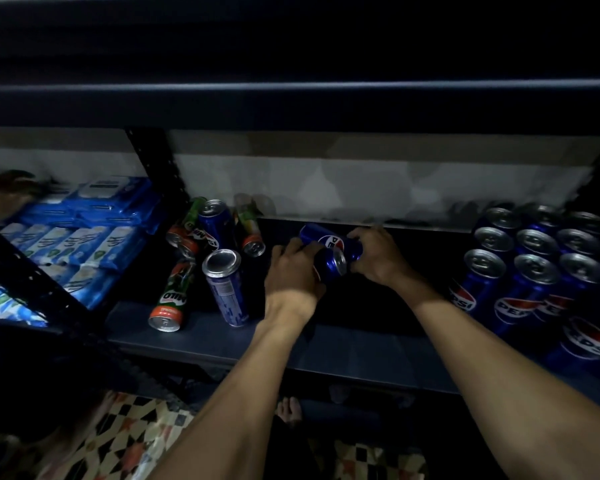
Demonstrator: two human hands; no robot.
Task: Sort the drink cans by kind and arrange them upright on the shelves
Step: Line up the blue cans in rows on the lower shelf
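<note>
My left hand (293, 271) has its fingers curled round a Pepsi can (333, 265) that lies on its side, silver top towards me. Just beside it my right hand (376, 254) grips the end of a second Pepsi can (326, 238), also on its side and touching the first from behind. Both sit low over the dark shelf (343, 344). Right of my right hand, a block of Pepsi cans (534, 268) stands upright in rows. Left of my left hand I see a blue can (224, 285), standing or leaning I cannot tell, and beyond it tumbled Milo cans (170, 299). Farther left lie blue packets (84, 237).
</note>
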